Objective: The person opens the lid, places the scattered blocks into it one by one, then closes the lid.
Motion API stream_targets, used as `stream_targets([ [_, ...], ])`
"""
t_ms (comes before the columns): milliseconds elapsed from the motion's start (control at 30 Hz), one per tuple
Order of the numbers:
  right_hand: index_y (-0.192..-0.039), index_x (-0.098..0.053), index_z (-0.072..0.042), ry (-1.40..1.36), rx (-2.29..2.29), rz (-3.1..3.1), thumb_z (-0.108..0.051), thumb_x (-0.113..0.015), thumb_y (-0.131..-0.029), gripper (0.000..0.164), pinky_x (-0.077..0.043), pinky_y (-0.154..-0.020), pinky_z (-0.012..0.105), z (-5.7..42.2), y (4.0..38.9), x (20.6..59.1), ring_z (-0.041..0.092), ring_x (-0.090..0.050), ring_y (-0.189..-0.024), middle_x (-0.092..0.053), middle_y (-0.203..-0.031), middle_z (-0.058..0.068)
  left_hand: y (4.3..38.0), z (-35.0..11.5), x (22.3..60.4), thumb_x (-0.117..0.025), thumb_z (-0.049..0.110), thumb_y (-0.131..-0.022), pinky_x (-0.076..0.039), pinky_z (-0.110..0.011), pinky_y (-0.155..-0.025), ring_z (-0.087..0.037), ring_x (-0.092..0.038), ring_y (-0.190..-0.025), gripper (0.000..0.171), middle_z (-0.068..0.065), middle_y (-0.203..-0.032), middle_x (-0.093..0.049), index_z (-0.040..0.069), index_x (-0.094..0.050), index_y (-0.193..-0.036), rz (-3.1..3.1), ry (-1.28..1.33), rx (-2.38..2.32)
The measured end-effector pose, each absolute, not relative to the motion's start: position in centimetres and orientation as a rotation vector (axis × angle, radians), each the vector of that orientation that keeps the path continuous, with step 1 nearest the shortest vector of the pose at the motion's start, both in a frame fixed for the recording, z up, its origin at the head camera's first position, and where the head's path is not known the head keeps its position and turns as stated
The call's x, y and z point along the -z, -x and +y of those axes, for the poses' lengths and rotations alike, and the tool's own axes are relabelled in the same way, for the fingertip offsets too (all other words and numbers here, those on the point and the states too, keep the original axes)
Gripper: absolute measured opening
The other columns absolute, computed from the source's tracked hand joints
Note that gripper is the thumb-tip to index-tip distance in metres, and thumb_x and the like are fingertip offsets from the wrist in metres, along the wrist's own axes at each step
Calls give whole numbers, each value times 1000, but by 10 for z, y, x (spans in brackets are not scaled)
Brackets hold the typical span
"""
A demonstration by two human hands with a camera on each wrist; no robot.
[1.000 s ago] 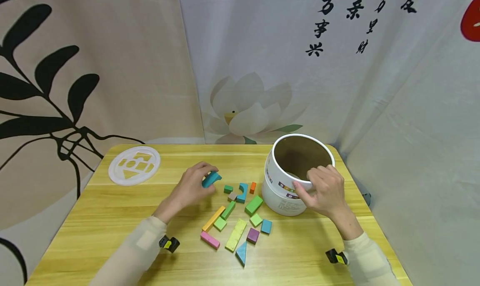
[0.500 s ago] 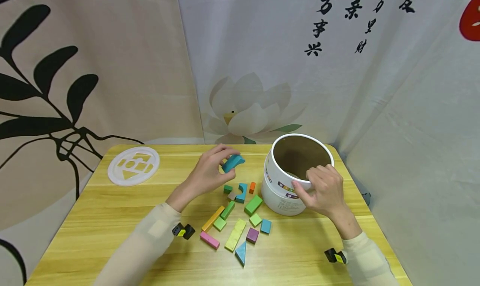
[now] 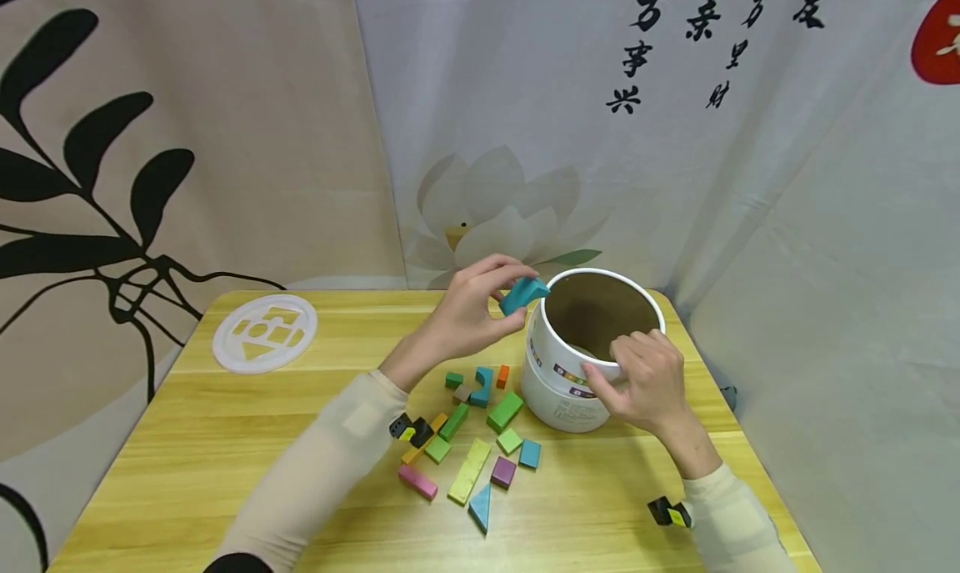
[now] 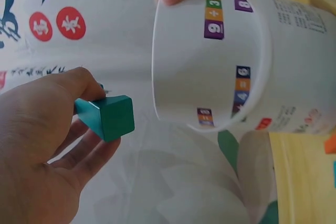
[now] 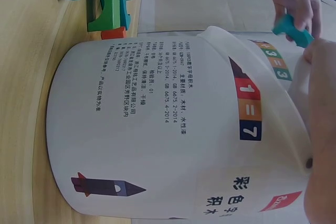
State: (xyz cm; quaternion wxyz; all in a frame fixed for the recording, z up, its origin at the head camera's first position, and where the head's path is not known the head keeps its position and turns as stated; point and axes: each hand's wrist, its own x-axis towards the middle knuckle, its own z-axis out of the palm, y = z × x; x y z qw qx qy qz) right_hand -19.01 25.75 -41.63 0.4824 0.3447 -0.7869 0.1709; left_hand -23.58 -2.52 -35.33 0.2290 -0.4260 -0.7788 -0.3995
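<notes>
My left hand [image 3: 480, 306] pinches a teal arch-shaped block [image 3: 523, 294] between thumb and fingers, just left of the rim of a white bucket [image 3: 570, 406]. In the left wrist view the block [image 4: 116, 118] shows a square end, apart from the bucket [image 4: 210, 66]. My right hand [image 3: 643, 385] grips the bucket's near right rim, fingers over the edge and thumb outside. The bucket stands upright with its top uncovered; its bottom is mostly hidden. Several coloured blocks lie left of it, among them a green block [image 3: 505, 411] and a yellow block [image 3: 469, 471].
A white round lid [image 3: 225, 348] with cut-out shapes lies at the table's back left. A blue triangle block [image 3: 480, 508] and a pink block [image 3: 417, 481] lie nearest the front. Hanging cloth backs the wooden table [image 3: 187, 473].
My left hand has carried the teal arch block up and to the right, from above the loose blocks to the bucket's rim. The right hand and bucket stay in place.
</notes>
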Motion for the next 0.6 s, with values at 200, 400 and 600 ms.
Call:
stream_targets([
  [200,-54,-36,-15,-843,-409,-1915,-42,-63,-84,49,-19,-47,32,256,191,416,11,-25,-47,-25,-52,-10,242,-6,345,-79,7,-84,-59,-21,-74,-11,-65,-92,40,-10,-118,-65,0,-72,-122,-2128,1225,1133],
  [400,-53,-36,-15,-850,-407,-1920,-43,-62,-85,50,-18,-47,31,256,191,415,10,-23,-47,-24,-52,-11,249,10,340,-77,7,-86,-59,-20,-75,-11,-64,-93,41,-11,-118,-63,-2,-70,-125,-2133,1274,1155],
  [600,-54,-37,-14,-851,-393,-1931,-44,-61,-87,50,-18,-47,30,257,192,416,10,-24,-47,-25,-53,-11,255,24,339,-76,10,-87,-59,-20,-75,-12,-63,-93,42,-10,-119,-63,-1,-70,-127,-2177,1308,1095],
])
